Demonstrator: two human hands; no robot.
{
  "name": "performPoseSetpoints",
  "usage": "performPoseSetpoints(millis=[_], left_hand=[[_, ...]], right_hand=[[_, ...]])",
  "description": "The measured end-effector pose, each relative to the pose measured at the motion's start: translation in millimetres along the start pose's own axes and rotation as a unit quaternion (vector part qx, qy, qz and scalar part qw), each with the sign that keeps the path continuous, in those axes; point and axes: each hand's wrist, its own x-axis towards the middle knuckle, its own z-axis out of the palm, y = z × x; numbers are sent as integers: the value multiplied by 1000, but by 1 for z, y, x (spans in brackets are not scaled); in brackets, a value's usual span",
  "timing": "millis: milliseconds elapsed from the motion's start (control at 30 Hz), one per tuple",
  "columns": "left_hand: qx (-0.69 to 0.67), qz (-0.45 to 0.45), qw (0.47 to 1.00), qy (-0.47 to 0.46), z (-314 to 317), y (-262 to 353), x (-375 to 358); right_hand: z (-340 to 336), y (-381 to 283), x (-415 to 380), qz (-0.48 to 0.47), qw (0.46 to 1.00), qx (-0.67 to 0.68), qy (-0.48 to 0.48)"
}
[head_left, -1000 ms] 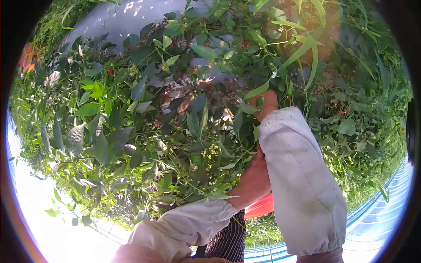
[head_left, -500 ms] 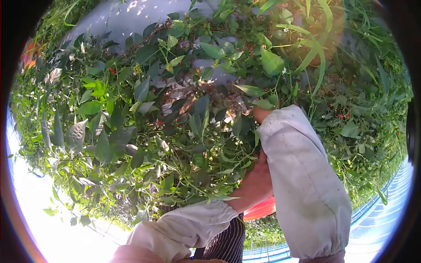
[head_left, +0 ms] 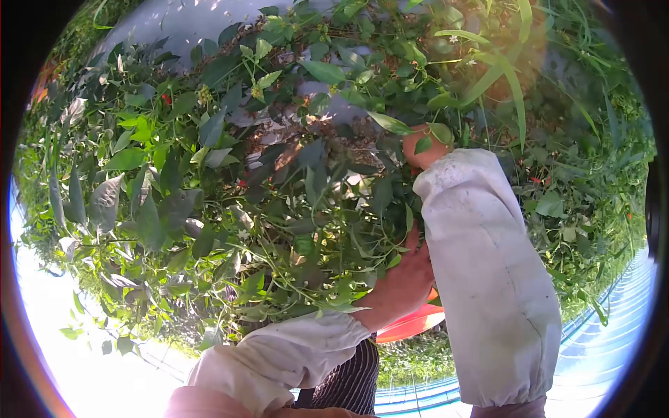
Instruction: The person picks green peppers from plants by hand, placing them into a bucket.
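Note:
Leafy green pepper plants (head_left: 230, 209) surround both hands, with small red peppers (head_left: 166, 99) showing here and there. My right hand (head_left: 425, 145) reaches in among the leaves at right of centre. Leaves cover part of it, and its fingers are hidden. Below it, my left hand (head_left: 401, 282) is in shade against the foliage, partly behind the right forearm's off-white sleeve (head_left: 488, 279). Its fingers point up into the leaves, but their grip is hidden. Another off-white sleeve (head_left: 279, 355) covers the left forearm. Under the left hand lies a red, rounded object (head_left: 411, 324), partly covered.
Grey ground sheeting (head_left: 188, 31) shows behind the plants. Long grass blades (head_left: 516, 97) hang at the upper right. Dark striped cloth (head_left: 348, 380) is at the bottom, close to my body. Bluish sheeting (head_left: 592, 355) lies at lower right, and an orange-red thing (head_left: 43, 83) sits at far left.
My right hand has moved up slightly, and more of its back shows among the leaves. The left hand has shifted a little. The whole view has drifted slightly.

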Motion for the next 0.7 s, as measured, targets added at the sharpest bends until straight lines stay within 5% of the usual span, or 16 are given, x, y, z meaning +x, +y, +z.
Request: performPoseSetpoints(millis=[67,133,200,267,367,500,600,633,700], left_hand=[[-7,13,999,31,4,0,-5],[-94,-75,993,12,-6,2,-8],[-38,-116,991,-58,14,-2,-18],[-229,-166,959,-30,9,2,-25],[-215,-195,956,-49,-16,11,-18],[-99,-60,985,-126,1,-3,-13],[-79,-53,994,-48,7,0,-11],[-71,-49,996,-21,9,1,-10],[-56,-39,997,30,12,4,-8]], right_hand=[[12,-12,-10,16,999,-37,-11],[10,-23,-10,28,997,-75,-18],[15,-41,-8,33,993,-108,-27],[32,-43,-6,41,988,-141,-39],[40,-48,-5,62,977,-196,-53],[56,-51,-5,84,958,-264,-77],[69,-52,-2,99,939,-316,-93],[73,-32,-8,4,957,-289,-12],[145,55,24,14,938,-345,-1]])
